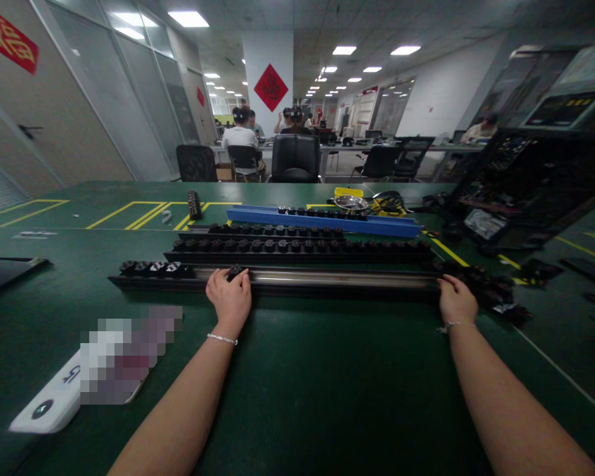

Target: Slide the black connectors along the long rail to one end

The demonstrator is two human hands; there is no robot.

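A long black rail [327,277] with a shiny metal channel lies across the green table in front of me. My left hand [231,294] is closed on a small black block [235,270] sitting in the rail's channel. Several similar black blocks [151,268] are lined up at the rail's left end. My right hand [456,299] grips the rail's right end, fingers curled over it, beside a heap of loose black blocks [490,287].
Two more black rails [297,248] filled with blocks and a blue rail [327,221] lie behind. A white device [49,403] rests at near left. A metal bowl [351,202] and dark equipment [520,192] stand at the back right. People sit at desks far behind.
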